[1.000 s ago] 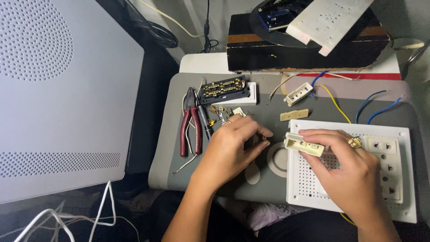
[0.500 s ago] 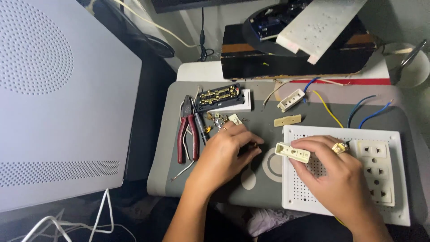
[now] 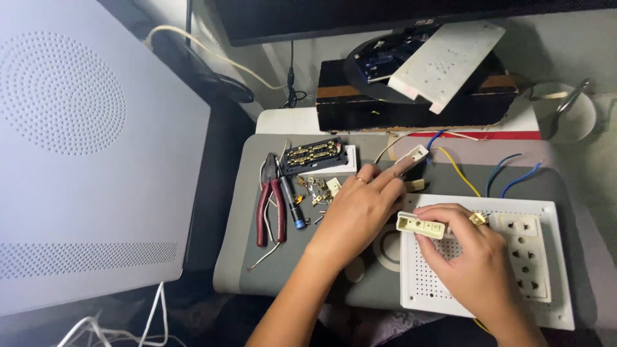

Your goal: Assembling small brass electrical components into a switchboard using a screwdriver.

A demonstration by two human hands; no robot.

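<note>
My right hand [image 3: 472, 260] pinches a small cream switch module [image 3: 421, 225] over the left part of a white perforated socket panel [image 3: 546, 305] with several outlets. My left hand [image 3: 357, 215] lies flat on the grey mat [image 3: 231, 257], its fingers stretched toward a small white switch part [image 3: 411, 156] with wires; the fingertips are at it, but whether they touch it I cannot tell. Left of that hand lie loose brass contacts and small cream pieces [image 3: 315, 191].
Red-handled pliers [image 3: 270, 205] and a blue-tipped screwdriver [image 3: 292, 207] lie at the mat's left. A black terminal block on a white plate [image 3: 318, 156] sits behind them. Yellow and blue wires [image 3: 508, 173] trail at the right. A white computer case [image 3: 83, 154] stands left; a dark box [image 3: 418, 103] is behind.
My left hand has opened and reached forward and right from the small parts toward the white switch part. My right hand still holds the cream module over the panel.
</note>
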